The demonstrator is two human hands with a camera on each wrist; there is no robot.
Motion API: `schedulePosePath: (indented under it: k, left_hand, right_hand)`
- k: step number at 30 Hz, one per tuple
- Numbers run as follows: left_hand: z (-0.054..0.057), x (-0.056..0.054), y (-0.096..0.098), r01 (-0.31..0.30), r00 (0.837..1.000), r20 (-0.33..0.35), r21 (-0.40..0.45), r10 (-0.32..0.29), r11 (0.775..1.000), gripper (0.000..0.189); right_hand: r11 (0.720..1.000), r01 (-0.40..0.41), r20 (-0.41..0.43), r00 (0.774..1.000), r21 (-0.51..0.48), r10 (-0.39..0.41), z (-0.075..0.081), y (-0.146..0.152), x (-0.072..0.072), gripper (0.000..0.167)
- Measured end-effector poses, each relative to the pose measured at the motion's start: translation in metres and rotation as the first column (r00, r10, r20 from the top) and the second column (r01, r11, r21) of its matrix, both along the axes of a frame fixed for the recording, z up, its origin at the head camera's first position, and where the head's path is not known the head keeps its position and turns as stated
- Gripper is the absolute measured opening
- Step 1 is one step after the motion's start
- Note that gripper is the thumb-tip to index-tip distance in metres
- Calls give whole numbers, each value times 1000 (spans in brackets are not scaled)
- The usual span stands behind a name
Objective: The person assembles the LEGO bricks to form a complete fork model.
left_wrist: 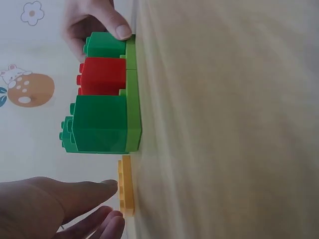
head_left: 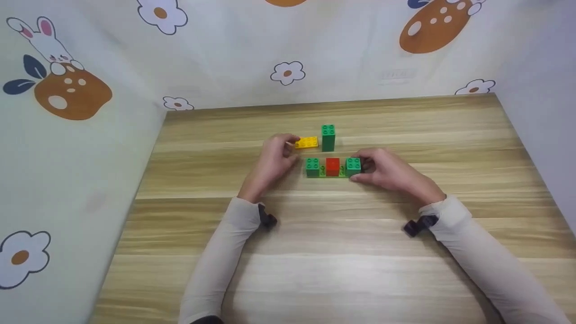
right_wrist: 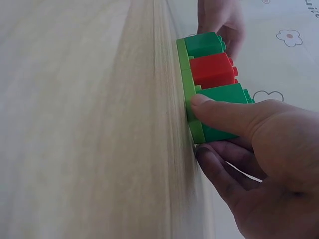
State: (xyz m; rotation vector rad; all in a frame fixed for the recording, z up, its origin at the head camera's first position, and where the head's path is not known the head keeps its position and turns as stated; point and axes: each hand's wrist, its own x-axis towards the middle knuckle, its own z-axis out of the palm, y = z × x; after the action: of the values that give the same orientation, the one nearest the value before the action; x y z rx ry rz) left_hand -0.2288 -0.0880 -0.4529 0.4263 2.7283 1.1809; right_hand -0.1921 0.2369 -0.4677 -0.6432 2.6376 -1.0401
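A row of toy building bricks lies on the table: a light green base (left_wrist: 133, 112) bearing a green brick (head_left: 312, 168), a red brick (head_left: 332, 167) and another green brick (head_left: 353, 167). My right hand (head_left: 382, 168) grips the right end of this row, thumb in front and fingers around the end and behind. My left hand (head_left: 278, 155) is at the left end of a flat yellow brick (head_left: 307, 142), fingers loosely bent; its fingertips are at the brick's edge, and firm contact is hard to tell. Behind the row stands a tall green brick stack (head_left: 328, 138).
The wood-grain table (head_left: 333, 265) meets a patterned wall covering (head_left: 225, 67) behind the bricks and at the left. A plain pale wall (head_left: 540, 90) borders the right side. Dark wrist cameras sit at both cuffs.
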Motion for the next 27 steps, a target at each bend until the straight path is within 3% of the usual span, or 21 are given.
schedulePosePath:
  k: [5, 11, 19, 27]
  left_hand:
    - [2, -11, 5, -48, 998, 33, -11, 48, 999, 45]
    - [-5, -21, 7, -52, 997, 50, -2, 52, 999, 47]
    - [-15, -23, 6, -59, 998, 28, 52, 57, 997, 48]
    - [-16, -22, 8, -64, 998, 10, 29, 64, 998, 39]
  right_hand:
    - [1000, -2, -7, 1000, -4, 2, -2, -1, -1, 54]
    - [1000, 0, -1, 1000, -14, 0, -2, -1, -1, 53]
    - [1000, -3, 15, 1000, -17, 3, -1, -1, -1, 53]
    - [1000, 0, 22, 1000, -19, 1, 0, 1, -1, 52]
